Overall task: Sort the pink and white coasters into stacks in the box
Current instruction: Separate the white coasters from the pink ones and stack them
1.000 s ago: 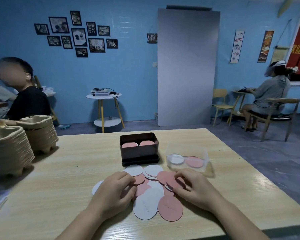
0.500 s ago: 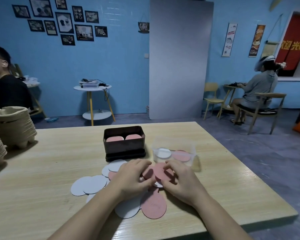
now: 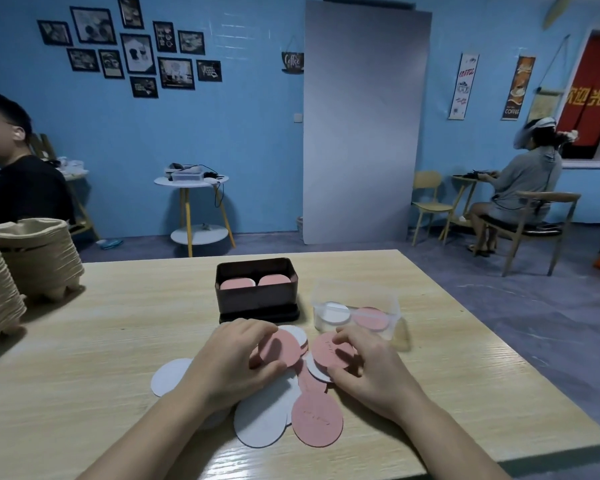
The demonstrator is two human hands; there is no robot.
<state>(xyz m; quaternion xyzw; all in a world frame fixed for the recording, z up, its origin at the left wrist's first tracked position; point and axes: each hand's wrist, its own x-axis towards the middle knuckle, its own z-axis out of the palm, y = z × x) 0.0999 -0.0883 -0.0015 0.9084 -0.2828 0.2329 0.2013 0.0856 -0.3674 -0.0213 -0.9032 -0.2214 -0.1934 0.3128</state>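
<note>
Clear tub [image 3: 392, 315] R of box [image 3: 257, 301]

We see dim, bluish indoor light, soft glare on the table [image 3: 243, 470] near us, slight blur, and bent edges.

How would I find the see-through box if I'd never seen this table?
Start at the wooden table and find the dark box in its middle. Just right of it sits the see-through box. The dark box shows only pink coasters, but this one has clear walls and holds one white coaster beside one pink coaster.
</note>
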